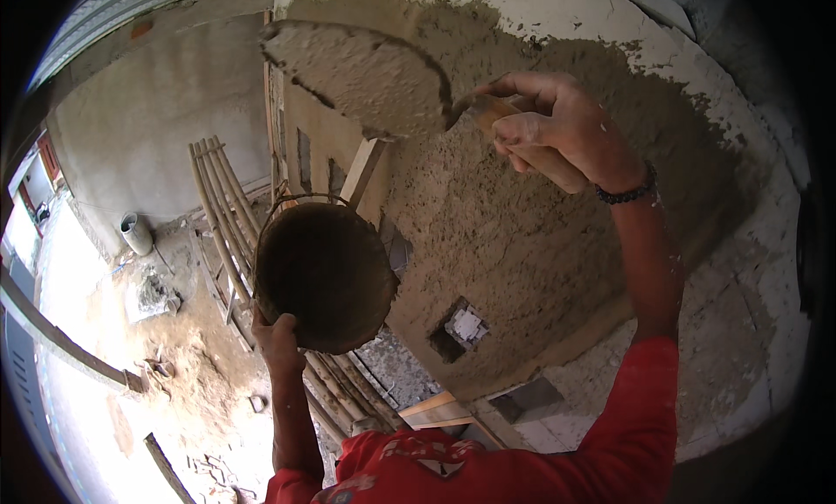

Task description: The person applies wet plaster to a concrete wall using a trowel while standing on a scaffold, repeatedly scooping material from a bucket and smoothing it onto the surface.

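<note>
My right hand [557, 125] is closed round the wooden handle of a trowel [361, 73], raised high at the upper middle. Wet grey mortar covers the trowel's broad blade, which points left. With my left hand [279, 338] I grip the near rim of a round, dark bucket [326, 273], tilted so that its inside faces me. A thin wire handle arches over the bucket's far rim. How much mortar lies in the bucket is too dark to tell. To the right stretches a wall [522, 216] coated with rough, wet mortar.
A bamboo pole platform [344, 391] runs below and beyond the bucket. The wall has a small square opening [460, 330] low down. On the ground at left stand a grey pail [136, 232] and a heap of sand [196, 365]. A smooth grey wall [165, 129] rises behind.
</note>
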The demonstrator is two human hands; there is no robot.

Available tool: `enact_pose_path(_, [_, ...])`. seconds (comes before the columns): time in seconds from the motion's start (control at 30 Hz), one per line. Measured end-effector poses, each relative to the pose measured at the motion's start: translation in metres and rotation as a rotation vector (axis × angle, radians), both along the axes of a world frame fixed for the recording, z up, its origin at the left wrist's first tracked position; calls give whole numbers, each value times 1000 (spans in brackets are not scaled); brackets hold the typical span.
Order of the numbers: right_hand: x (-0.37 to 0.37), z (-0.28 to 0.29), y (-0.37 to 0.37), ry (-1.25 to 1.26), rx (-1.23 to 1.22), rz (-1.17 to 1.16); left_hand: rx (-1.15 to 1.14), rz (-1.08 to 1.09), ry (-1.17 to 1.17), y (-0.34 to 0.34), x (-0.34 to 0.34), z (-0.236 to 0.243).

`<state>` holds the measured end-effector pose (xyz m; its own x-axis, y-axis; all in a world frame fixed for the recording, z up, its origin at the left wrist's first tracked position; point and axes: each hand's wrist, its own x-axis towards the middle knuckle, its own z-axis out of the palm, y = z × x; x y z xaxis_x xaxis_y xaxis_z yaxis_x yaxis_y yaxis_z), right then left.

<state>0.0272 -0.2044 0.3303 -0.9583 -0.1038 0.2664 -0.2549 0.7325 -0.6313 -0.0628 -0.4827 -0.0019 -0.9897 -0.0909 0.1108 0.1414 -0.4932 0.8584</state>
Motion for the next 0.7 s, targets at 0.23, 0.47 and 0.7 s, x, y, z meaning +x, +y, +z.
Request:
enact_pose_path(0.23, [41,63,173,538,253,-845,-45,-35,-55,8,16,-16])
enact_pose_path(0.47, [67,4,109,254,248,-779,-45,-124,-52,23,18,-33])
enact_pose_path(0.7, [51,-166,90,-379,531,-150,-116,-269,-74,61,28,-41])
